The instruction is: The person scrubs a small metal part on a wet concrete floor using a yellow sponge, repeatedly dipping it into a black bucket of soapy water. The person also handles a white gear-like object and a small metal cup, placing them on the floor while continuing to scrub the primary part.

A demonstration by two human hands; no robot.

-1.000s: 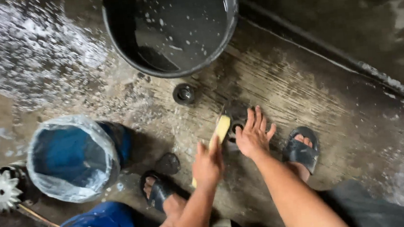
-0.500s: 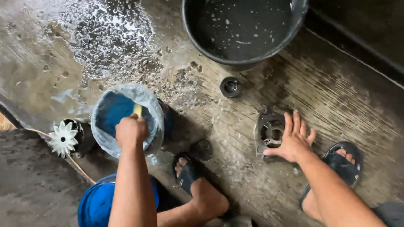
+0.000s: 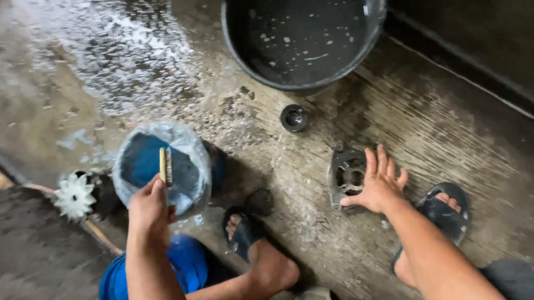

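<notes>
Head view: left hand [image 3: 149, 210] fisted round brush [image 3: 163, 167]

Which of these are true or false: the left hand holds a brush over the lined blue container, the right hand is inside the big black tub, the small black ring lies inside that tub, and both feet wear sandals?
1. The left hand holds a brush over the plastic-lined blue container. True.
2. The right hand is inside the big black tub. False: it rests on a round metal part on the wet floor.
3. The small black ring lies inside that tub. False: it sits on the floor just outside.
4. Both feet wear sandals. True.
</notes>
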